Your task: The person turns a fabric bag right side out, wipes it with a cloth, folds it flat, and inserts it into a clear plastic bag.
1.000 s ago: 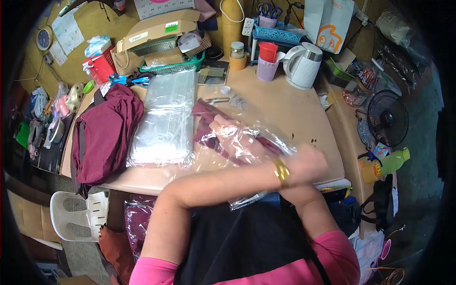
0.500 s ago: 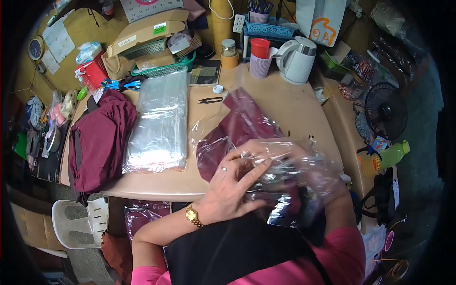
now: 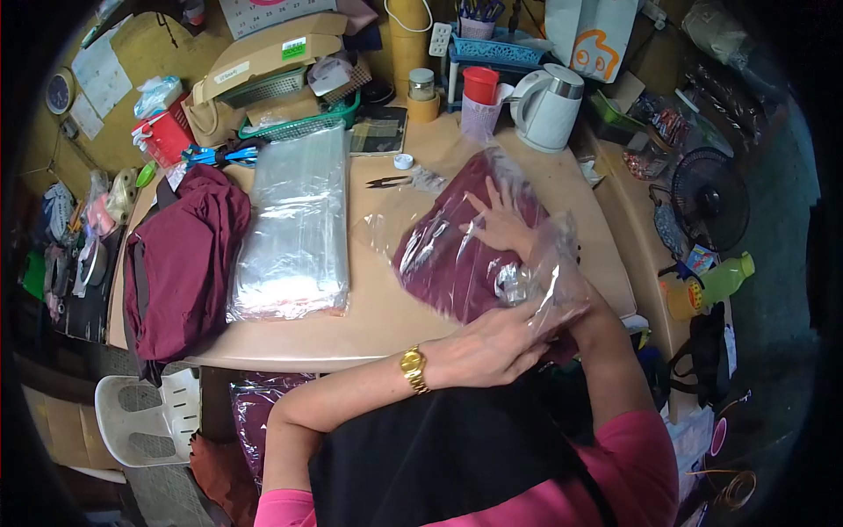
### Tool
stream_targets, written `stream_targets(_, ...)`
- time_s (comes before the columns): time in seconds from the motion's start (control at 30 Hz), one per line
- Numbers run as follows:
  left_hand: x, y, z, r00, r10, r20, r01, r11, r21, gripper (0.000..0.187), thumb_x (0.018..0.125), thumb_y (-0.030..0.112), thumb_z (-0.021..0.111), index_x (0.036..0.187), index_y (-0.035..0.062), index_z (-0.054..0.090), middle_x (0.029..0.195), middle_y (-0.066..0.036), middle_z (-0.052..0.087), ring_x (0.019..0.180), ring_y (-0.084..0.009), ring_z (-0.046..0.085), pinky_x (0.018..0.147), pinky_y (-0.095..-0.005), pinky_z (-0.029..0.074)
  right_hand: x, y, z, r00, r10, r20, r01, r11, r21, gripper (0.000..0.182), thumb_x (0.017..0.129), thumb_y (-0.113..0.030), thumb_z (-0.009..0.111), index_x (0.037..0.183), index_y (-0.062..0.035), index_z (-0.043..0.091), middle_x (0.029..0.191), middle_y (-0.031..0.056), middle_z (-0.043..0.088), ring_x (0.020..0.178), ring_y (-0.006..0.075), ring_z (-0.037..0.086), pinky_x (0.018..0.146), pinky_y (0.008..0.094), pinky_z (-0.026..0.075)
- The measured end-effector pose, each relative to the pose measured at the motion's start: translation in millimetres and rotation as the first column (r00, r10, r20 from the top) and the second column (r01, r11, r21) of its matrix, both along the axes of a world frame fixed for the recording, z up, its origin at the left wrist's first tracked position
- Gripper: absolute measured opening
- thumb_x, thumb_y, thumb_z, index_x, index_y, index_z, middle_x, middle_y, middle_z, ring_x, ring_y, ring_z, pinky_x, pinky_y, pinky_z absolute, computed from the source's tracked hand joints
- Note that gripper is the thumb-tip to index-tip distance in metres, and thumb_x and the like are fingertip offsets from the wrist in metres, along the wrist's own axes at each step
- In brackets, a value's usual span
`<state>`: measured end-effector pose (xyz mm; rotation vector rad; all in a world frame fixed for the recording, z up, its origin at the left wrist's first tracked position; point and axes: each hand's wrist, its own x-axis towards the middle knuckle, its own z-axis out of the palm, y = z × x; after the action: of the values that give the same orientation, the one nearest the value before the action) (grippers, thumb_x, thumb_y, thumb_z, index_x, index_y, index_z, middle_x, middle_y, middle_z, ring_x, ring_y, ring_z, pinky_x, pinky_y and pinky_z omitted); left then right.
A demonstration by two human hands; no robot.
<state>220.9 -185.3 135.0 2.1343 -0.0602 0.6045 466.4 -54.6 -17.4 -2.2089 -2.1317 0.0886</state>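
A maroon garment (image 3: 452, 237) lies inside a clear plastic bag (image 3: 558, 263) on the table. My right hand (image 3: 502, 218) reaches into the bag, fingers spread over the cloth. Around my right forearm the bag's mouth is bunched up. My left hand (image 3: 496, 347), wearing a gold watch on the wrist, has its fingers closed on the bag's edge beside that forearm; its fingertips are partly hidden. A stack of flat clear bags (image 3: 294, 220) is left of the garment, with another maroon garment (image 3: 189, 263) further left.
Black thread snips (image 3: 386, 183) and a small white round item (image 3: 403, 162) lie behind the bag. At the back are a white kettle (image 3: 551, 110), a purple cup (image 3: 479, 119) and a green basket (image 3: 303, 126). A black fan (image 3: 709, 202) stands at the right.
My right hand has moved forward and its fingers have spread. The garment lies flatter and broader in the bag. My left hand has moved right and down to the bag's mouth.
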Motion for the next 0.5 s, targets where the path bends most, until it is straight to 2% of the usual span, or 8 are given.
stream_targets(0.03,12.2,0.9,-5.9,0.997,0.016,0.08,-0.02,0.998,0.061,0.068,0.088,0.0,0.06,0.152,0.0121,0.038,0.116,-0.02,0.054,0.099,-0.0406,0.062,0.08,-0.0457,0.054,-7.0,0.0,23.3,1.0,-0.005,0.005,0.005,1.0,-0.001,0.089,0.092,-0.069,0.053,0.162,-0.0275,0.018,0.169,0.0188,0.002,0.151,0.0537,-0.001,0.119,0.0684,0.006)
stream_targets(0.1,39.7,0.2,-13.3,0.986,0.031,0.163,-0.038,0.998,0.041,0.066,0.085,-0.003,0.059,0.147,0.0129,0.044,0.123,-0.022,0.05,0.101,-0.0414,0.061,0.083,-0.047,0.053,-33.1,2.6,65.3,0.981,-0.183,0.071,0.196,0.919,-0.341,0.086,0.091,-0.073,0.049,0.162,-0.0321,0.021,0.169,0.0176,-0.001,0.15,0.0548,-0.004,0.115,0.074,0.0)
stream_targets(0.17,62.7,-4.3,-15.2,0.987,0.151,0.054,-0.158,0.975,0.159,0.061,0.083,-0.005,0.058,0.14,0.0119,0.05,0.126,-0.022,0.049,0.101,-0.0411,0.061,0.081,-0.0471,0.054,-58.3,10.9,70.8,0.976,-0.177,0.129,0.213,0.907,-0.363,0.085,0.09,-0.073,0.051,0.16,-0.035,0.024,0.169,0.0162,0.003,0.151,0.0533,-0.004,0.112,0.0782,-0.003)
stream_targets(0.27,62.5,-19.4,18.1,0.997,-0.082,-0.009,0.082,0.985,0.155,0.052,0.082,0.001,0.061,0.133,0.0099,0.055,0.133,-0.023,0.046,0.106,-0.0425,0.061,0.081,-0.0474,0.056,-75.1,9.7,57.9,0.949,0.059,0.311,0.029,0.961,-0.274,0.085,0.089,-0.074,0.05,0.16,-0.0329,0.026,0.17,0.013,0.007,0.151,0.0524,-0.005,0.115,0.0741,-0.003)
stream_targets(0.33,42.0,-34.3,33.2,0.956,-0.293,0.028,0.283,0.941,0.184,0.049,0.084,0.007,0.064,0.132,0.0065,0.055,0.138,-0.023,0.045,0.108,-0.0424,0.061,0.082,-0.0467,0.057,-77.4,1.3,22.9,0.988,0.147,-0.042,-0.149,0.988,-0.043,0.085,0.089,-0.073,0.051,0.159,-0.031,0.029,0.169,0.0149,0.009,0.151,0.0521,0.0,0.117,0.0725,0.0)
stream_targets(0.37,23.7,-37.3,36.1,0.942,-0.326,0.081,0.306,0.932,0.191,0.048,0.085,0.01,0.065,0.131,0.0045,0.054,0.14,-0.023,0.044,0.108,-0.0417,0.061,0.084,-0.0461,0.057,-67.8,4.0,18.9,0.988,0.15,-0.036,-0.151,0.988,-0.038,0.085,0.089,-0.073,0.051,0.159,-0.031,0.029,0.169,0.0149,0.009,0.151,0.0521,0.0,0.117,0.0725,0.0)
stream_targets(0.43,-15.8,-26.6,30.1,0.934,-0.315,0.168,0.285,0.941,0.18,0.052,0.087,0.018,0.069,0.134,0.0018,0.053,0.137,-0.022,0.049,0.108,-0.0393,0.062,0.087,-0.0428,0.056,-42.7,-4.2,15.8,0.983,-0.091,-0.157,0.091,0.996,-0.009,0.087,0.089,-0.072,0.054,0.159,-0.0263,0.031,0.168,0.0176,0.011,0.151,0.0522,0.004,0.117,0.072,0.005)
stream_targets(0.5,-53.0,17.0,13.7,0.961,-0.102,0.256,0.038,0.969,0.243,0.064,0.086,0.027,0.075,0.14,0.0034,0.051,0.131,-0.021,0.056,0.11,-0.0379,0.062,0.091,-0.041,0.054,-25.1,-20.0,26.6,0.959,-0.261,-0.107,0.261,0.965,-0.006,0.081,0.093,-0.063,0.054,0.158,-0.0197,0.032,0.167,0.0184,0.016,0.151,0.0513,0.009,0.117,0.0696,0.014)
